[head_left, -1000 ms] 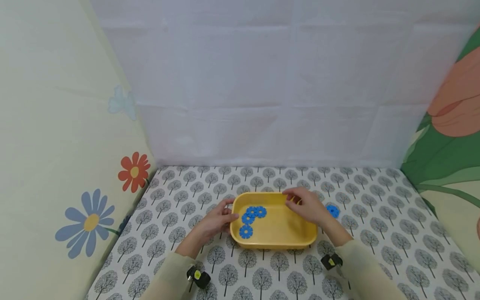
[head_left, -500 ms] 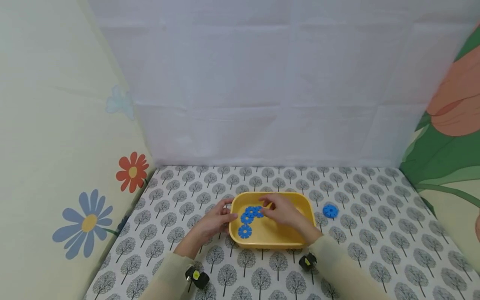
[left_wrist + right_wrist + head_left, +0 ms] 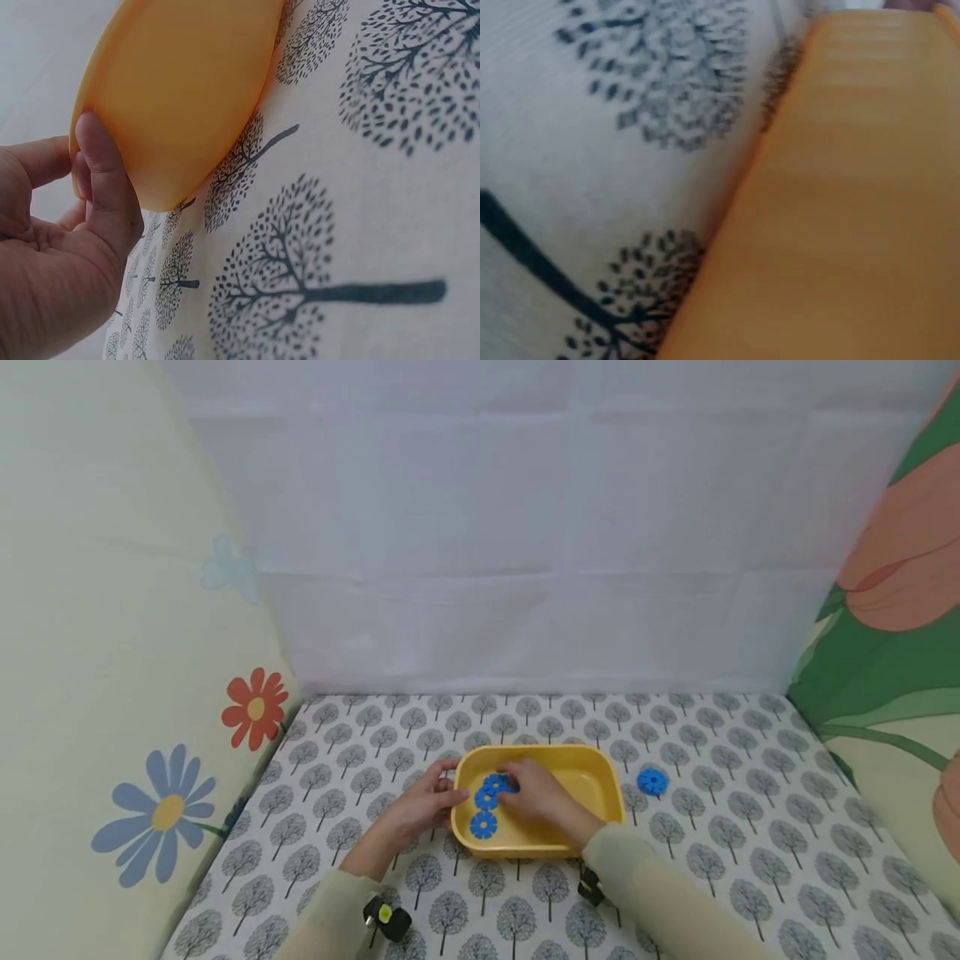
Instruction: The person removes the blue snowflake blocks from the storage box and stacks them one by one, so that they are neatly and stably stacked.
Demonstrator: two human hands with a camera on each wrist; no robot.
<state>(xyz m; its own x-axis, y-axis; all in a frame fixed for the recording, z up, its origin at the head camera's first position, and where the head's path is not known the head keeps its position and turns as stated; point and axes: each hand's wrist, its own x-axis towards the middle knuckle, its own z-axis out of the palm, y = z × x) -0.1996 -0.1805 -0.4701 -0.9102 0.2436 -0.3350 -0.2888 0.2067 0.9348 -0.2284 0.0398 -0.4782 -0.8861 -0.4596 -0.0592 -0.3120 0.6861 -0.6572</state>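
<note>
A shallow yellow plastic tray (image 3: pixel 577 777) stands on the tree-print cloth. My left hand (image 3: pixel 414 810) grips its left rim, thumb on the near side, as the left wrist view also shows. Inside, toward the left, lie several blue notched flower-shaped discs (image 3: pixel 483 824), some overlapping. My right hand (image 3: pixel 542 795) reaches into the tray, with thumb and fingers around the rightmost flower-shaped disc (image 3: pixel 512 782), which they mostly cover. In the right wrist view only the tray's outer wall (image 3: pixel 840 187) and cloth show plainly, blurred.
Another blue flower-shaped pile or disc (image 3: pixel 652 781) lies on the cloth right of the tray. A white sheet (image 3: pixel 450 527) hangs behind the table. Flower-printed panels stand at left (image 3: pixel 112 652) and right (image 3: pixel 892 693).
My right hand has moved left from the tray's right rim to the blue discs and closed its fingers around the rightmost one. The left hand has stayed on the rim.
</note>
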